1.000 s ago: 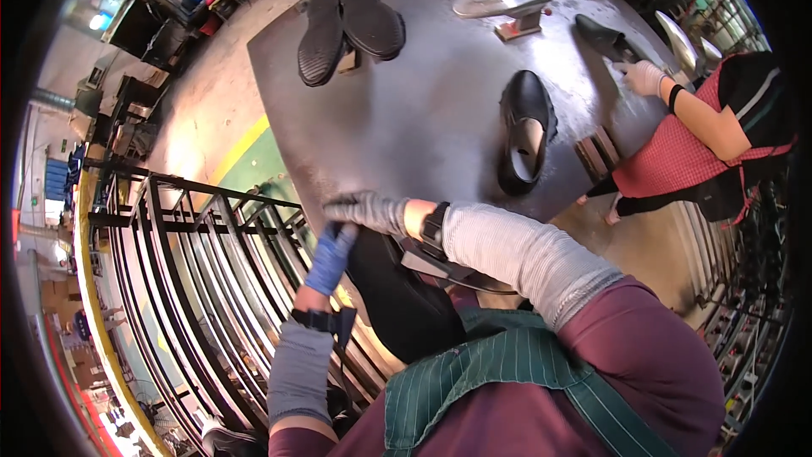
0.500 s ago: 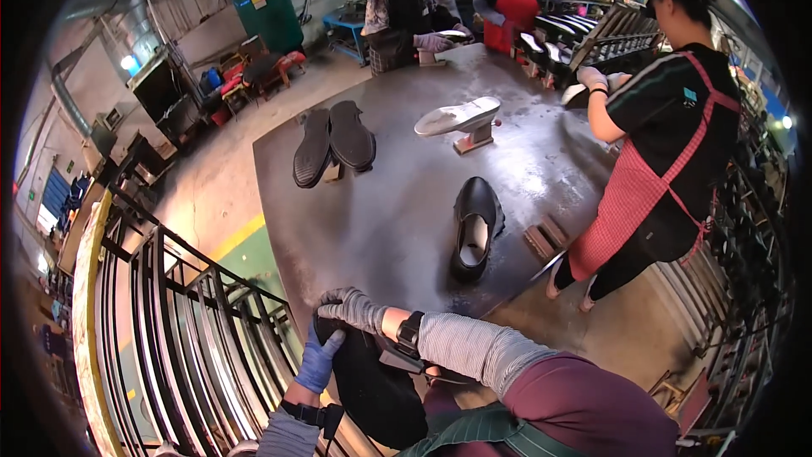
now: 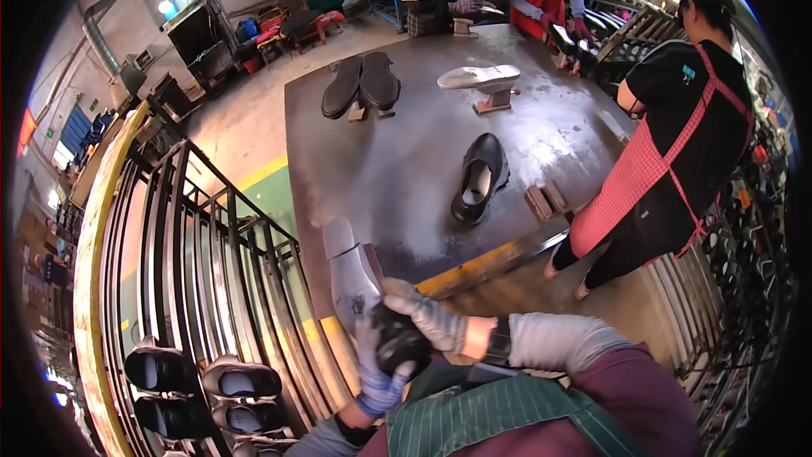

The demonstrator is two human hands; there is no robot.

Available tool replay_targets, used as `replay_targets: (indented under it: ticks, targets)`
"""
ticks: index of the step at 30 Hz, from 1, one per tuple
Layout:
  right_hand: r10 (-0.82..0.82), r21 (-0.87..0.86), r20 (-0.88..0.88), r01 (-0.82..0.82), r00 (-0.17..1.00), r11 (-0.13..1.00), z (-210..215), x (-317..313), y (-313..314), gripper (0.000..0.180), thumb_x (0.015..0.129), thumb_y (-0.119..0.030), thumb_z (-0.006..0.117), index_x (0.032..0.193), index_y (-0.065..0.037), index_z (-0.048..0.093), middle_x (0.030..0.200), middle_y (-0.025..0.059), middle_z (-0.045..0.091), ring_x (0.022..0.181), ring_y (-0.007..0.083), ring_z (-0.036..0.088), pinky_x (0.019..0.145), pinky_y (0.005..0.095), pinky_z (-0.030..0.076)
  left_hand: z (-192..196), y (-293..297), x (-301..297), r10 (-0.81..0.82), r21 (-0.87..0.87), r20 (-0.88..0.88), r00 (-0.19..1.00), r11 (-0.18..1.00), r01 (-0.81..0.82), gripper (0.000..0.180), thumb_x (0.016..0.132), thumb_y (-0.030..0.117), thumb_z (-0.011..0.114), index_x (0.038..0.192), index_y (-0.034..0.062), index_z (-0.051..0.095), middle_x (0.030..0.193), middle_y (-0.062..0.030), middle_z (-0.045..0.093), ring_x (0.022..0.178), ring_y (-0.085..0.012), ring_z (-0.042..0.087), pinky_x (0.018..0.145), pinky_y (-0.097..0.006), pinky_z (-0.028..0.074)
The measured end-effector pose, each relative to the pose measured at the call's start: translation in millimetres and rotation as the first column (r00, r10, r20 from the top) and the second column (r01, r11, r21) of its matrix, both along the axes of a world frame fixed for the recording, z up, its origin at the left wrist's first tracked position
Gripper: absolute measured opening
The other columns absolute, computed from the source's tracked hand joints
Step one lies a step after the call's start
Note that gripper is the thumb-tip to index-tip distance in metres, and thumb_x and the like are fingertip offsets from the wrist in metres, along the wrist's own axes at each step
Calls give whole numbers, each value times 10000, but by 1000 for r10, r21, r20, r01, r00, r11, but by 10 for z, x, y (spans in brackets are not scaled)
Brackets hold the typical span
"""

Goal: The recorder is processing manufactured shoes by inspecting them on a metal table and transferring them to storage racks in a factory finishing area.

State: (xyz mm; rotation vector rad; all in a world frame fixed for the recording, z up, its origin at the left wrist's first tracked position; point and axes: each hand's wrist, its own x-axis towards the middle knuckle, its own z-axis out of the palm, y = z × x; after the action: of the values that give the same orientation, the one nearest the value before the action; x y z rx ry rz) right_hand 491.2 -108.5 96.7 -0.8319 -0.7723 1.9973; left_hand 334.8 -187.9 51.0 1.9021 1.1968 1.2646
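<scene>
We are grasping a glossy black shoe [image 3: 403, 340] at the near end of a grey shoe-shaped form [image 3: 350, 275].
Our blue-gloved left hand [image 3: 379, 382] is clasping its left side, our grey-gloved right hand [image 3: 430, 318] gripping its right, near the edge of a dark metal table [image 3: 385, 165]. Beyond, a black slip-on [image 3: 489, 155] is resting there; a co-worker [image 3: 677, 89] in a red-checked apron [image 3: 622, 182] is standing rightward.

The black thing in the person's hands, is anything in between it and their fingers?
Nothing I can see, except gloves: the blue-gloved left hand and grey-gloved right hand are both at the black thing. The grey foot-shaped form is just beyond it, not between.
</scene>
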Motion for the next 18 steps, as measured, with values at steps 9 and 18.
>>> replay_targets:
  ticks: [9,18]
  targets:
    - [-392,750,281,54,876,659,330,1020,81,220,826,-148,717,962,-55,570,861,43,614,804,116,587,714,279,486,-338,195,-119,554,-239,270,787,831,-503,630,934,151,552,1459,46,221,1350,-121,460,1177,-216,506,1006,-335,411]
    - [-667,598,745,-450,9,663,-912,1211,2082,304,772,-369,705,828,-71,699,830,136,666,911,314,607,935,432,384,-491,888,-152,566,-691,527,634,719,-67,591,804,415,711,1212,84,442,896,-116,608,615,-256,653,343,-337,520]
